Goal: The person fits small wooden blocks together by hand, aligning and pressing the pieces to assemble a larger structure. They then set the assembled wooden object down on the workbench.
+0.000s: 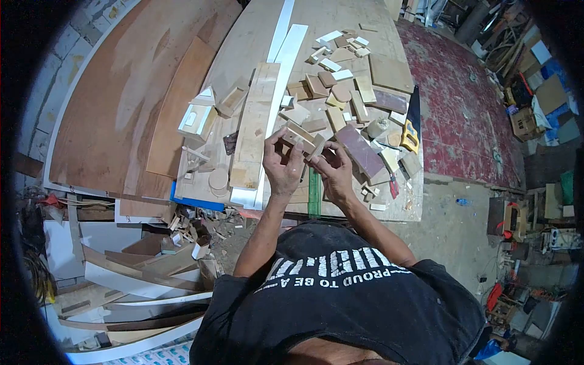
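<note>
Above the front part of the workbench, my left hand (285, 169) is closed on one end of a small wooden piece (299, 135) that looks like a shallow open box. The fingers of my right hand (333, 170) pinch a small flat wood piece (317, 147) against its right end. A green strip (314, 193) lies on the bench below and between the hands. Left of my left hand runs a long wooden board (255, 128) beside white strips (283, 79).
Wood blocks (340, 94), a purple-brown board (360, 149), a yellow-handled saw (410, 136) and a red-handled tool (393, 187) lie to the right. On the left are a small white-topped box (197, 120) and a round disc (218, 179). Large brown sheets (103, 97) stand farther left.
</note>
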Demonstrator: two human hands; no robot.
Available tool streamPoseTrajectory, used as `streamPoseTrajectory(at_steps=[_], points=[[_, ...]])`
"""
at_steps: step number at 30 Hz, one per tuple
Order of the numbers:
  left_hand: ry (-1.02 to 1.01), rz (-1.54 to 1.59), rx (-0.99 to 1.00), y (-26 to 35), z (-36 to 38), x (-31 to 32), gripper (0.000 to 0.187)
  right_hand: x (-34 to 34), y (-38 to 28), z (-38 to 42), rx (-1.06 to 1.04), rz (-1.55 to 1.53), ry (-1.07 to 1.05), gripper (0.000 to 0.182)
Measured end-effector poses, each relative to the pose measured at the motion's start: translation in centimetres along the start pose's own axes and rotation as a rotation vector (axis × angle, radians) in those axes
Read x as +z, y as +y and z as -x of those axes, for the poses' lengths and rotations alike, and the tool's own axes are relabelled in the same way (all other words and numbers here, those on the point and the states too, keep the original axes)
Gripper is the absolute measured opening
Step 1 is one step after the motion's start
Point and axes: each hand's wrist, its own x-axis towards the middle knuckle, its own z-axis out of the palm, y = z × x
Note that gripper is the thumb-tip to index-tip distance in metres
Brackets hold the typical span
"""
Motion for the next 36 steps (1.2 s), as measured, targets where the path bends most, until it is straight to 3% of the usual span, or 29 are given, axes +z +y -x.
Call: streamPoseTrajectory(at_steps=[6,8,14,26,29,36], points=[[0.018,0.001,0.03,0.2,0.1,0.4,0.041,0.0,0.1,-0.2,0.029,-0.033,0.033,0.027],[0.019,0.048,-0.072,0.9,0.4,0.5,0.042,0.1,0.2,-0.3,0.008,-0.009,0.045,0.025],[0.021,0.115,-0.116,0.5,0.5,0.2,0.045,0.5,0.1,-0.2,-0.008,0.014,0.071,0.022],[0.067,0.056,-0.029,0.2,-0.1,-0.3,0.045,1.0,-0.1,0.2,-0.008,0.012,0.103,0.021],[0.061,0.102,-0.13,-0.9,0.0,-0.8,0.045,0.9,-0.1,0.2,-0.005,0.016,0.107,0.022],[0.037,0.021,-0.07,0.7,-0.1,-0.3,0.044,0.4,0.4,0.3,0.019,0.003,0.085,0.02]])
